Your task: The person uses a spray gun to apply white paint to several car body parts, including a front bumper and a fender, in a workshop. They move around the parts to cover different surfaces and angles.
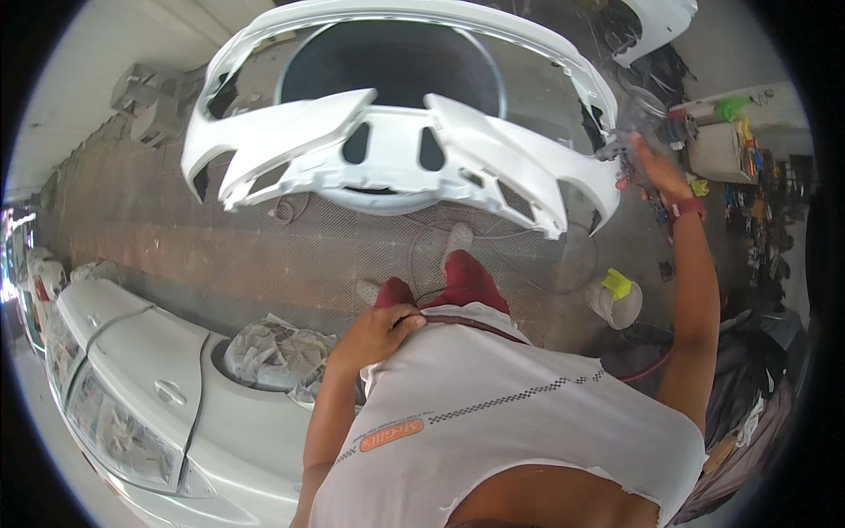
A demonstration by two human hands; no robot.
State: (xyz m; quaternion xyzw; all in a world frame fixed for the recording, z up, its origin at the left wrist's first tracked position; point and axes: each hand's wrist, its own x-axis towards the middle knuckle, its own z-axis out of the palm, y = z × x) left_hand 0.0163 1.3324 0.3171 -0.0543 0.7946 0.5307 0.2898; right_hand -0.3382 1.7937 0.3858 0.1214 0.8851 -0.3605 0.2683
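My right hand [660, 172] is wrapped round a spray gun [627, 160] with a see-through cup, at the right end of a white car bumper [519, 145]. The gun is partly blurred, and its nozzle points toward the bumper. Close to my waist, my left hand [380, 336] is closed round a dark red air hose [475, 325], which runs across my shirt toward the right. The bumper rests over a large round drum [500, 84] with a dark top, its openings facing me.
A white car [238, 440] stands at the lower left, its wheel covered with crumpled paper [273, 356]. At the right are a white bucket [616, 308] with a yellow cloth [616, 283] and a cluttered bench [722, 151]. Hose loops [554, 289] lie on the floor.
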